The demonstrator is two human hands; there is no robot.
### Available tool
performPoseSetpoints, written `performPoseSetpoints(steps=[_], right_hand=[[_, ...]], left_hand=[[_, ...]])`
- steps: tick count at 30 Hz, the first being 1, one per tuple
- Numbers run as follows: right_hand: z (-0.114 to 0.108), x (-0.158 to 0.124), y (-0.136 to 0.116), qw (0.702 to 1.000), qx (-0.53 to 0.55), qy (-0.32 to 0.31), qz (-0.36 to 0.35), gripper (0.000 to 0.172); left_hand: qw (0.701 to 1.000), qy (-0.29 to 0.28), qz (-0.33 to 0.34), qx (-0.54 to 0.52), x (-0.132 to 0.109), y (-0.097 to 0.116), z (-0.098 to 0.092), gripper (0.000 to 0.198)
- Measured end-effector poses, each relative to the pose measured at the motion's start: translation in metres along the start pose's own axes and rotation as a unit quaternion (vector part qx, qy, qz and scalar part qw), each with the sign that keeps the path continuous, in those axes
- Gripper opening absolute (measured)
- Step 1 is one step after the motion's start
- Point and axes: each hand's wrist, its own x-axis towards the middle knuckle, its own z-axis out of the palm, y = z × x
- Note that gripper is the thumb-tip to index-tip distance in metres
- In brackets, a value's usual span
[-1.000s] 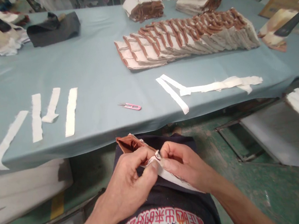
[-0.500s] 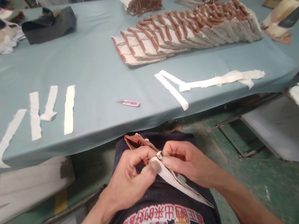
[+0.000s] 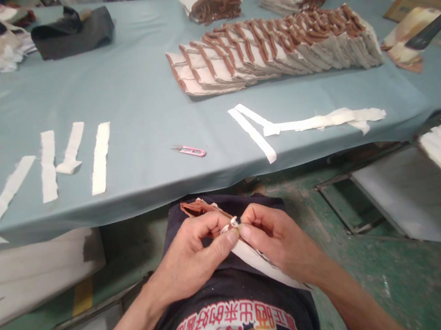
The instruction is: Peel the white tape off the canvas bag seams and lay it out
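Over on the left, a dark folded cloth sits on the blue-grey tabletop; far right, cardboard; below, green floor, yellow stripe showing!

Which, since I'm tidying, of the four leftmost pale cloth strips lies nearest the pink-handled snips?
The straight cream cloth strip, rightmost of these; others lie farther left.

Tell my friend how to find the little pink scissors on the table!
Look at the big blue-green table. Near its front edge, between the left white strips and the right white strips, lie the little scissors. Their pink handle and thin pointed end set them apart from the pale strips on either side.
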Motion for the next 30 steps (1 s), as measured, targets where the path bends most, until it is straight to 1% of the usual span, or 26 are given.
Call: performPoseSetpoints(steps=[3, 5, 8, 10, 11, 12, 13, 14, 16, 18, 19, 21, 23, 24, 25, 26, 28, 30], right_hand=[[0.008, -0.006, -0.001, 0.998, -0.055, 0.032, -0.025, 0.026], [0.015, -0.011, -0.002, 0.993, -0.097, 0.062, -0.038, 0.022], [0.026, -0.016, -0.002, 0.984, -0.143, 0.092, -0.051, 0.016], [0.029, -0.016, 0.0, 0.978, -0.164, 0.108, -0.071, 0.009], [0.029, -0.015, 0.0, 0.973, -0.175, 0.119, -0.092, 0.006], [0.027, -0.013, 0.0, 0.966, -0.185, 0.13, -0.125, 0.008], [0.024, -0.01, 0.0, 0.957, -0.193, 0.136, -0.167, 0.015], [0.021, -0.006, -0.001, 0.948, -0.199, 0.132, -0.212, 0.022], [0.013, 0.002, -0.004, 0.931, -0.199, 0.098, -0.289, 0.036], [0.005, 0.01, -0.011, 0.921, -0.198, 0.051, -0.332, 0.041], [0.002, 0.014, -0.014, 0.917, -0.205, 0.03, -0.34, 0.041], [-0.002, 0.019, -0.023, 0.908, -0.235, -0.006, -0.346, 0.036], [-0.006, 0.023, -0.03, 0.899, -0.279, -0.041, -0.334, 0.023], [-0.007, 0.024, -0.032, 0.895, -0.303, -0.053, -0.324, 0.015], [-0.008, 0.026, -0.035, 0.89, -0.326, -0.06, -0.314, 0.01], [-0.009, 0.027, -0.036, 0.885, -0.348, -0.066, -0.302, 0.014], [-0.009, 0.028, -0.039, 0.877, -0.385, -0.079, -0.277, 0.028], [-0.008, 0.029, -0.042, 0.876, -0.4, -0.095, -0.252, 0.036]], left_hand=[[0.999, 0.03, -0.017, -0.038, -0.001, -0.005, 0.002, 0.032], [0.998, 0.053, -0.013, -0.044, -0.003, -0.008, 0.004, 0.033], [0.996, 0.091, 0.005, -0.002, -0.008, -0.012, 0.004, 0.032], [0.993, 0.108, 0.022, 0.034, -0.01, -0.013, 0.002, 0.033], [0.993, 0.106, 0.034, 0.047, -0.01, -0.013, 0.001, 0.034], [0.992, 0.098, 0.048, 0.056, -0.011, -0.012, -0.001, 0.034], [0.992, 0.084, 0.064, 0.062, -0.011, -0.011, -0.002, 0.033], [0.992, 0.068, 0.08, 0.065, -0.01, -0.009, -0.004, 0.032], [0.991, 0.041, 0.11, 0.067, -0.01, -0.005, -0.008, 0.03], [0.988, 0.029, 0.131, 0.074, -0.011, 0.0, -0.012, 0.031], [0.987, 0.027, 0.139, 0.081, -0.012, 0.002, -0.014, 0.031], [0.983, 0.017, 0.149, 0.101, -0.015, 0.007, -0.018, 0.032], [0.981, -0.002, 0.147, 0.128, -0.017, 0.012, -0.023, 0.031], [0.979, -0.011, 0.14, 0.145, -0.019, 0.014, -0.026, 0.029], [0.978, -0.018, 0.132, 0.162, -0.019, 0.015, -0.029, 0.027], [0.976, -0.021, 0.124, 0.178, -0.02, 0.016, -0.031, 0.025], [0.973, -0.019, 0.115, 0.197, -0.02, 0.017, -0.036, 0.021], [0.972, -0.009, 0.114, 0.206, -0.019, 0.016, -0.039, 0.021]])
